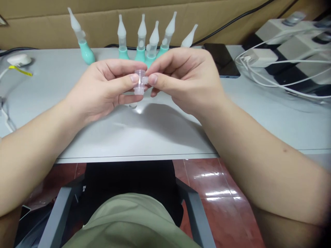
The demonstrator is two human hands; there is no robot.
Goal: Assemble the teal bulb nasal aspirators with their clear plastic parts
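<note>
Above the grey table (165,137), my left hand (103,86) holds a small clear plastic tube (140,82) upright between thumb and fingers. The thumb and forefinger of my right hand (191,77) pinch a small translucent cap (145,80) against the tube's right side. Behind my hands stand several teal bulbs with clear tubes and white pointed tips, among them one bulb (123,54) at the left of the group. My right hand partly hides the rightmost white tip (190,36). Another teal bulb (87,54) leans apart at the left.
A dark phone (222,60) lies at the back right. White cables (284,62) and grey-black devices (297,44) fill the right side. A white device (19,60) with a yellow tie sits far left. Cardboard (103,24) stands behind the table.
</note>
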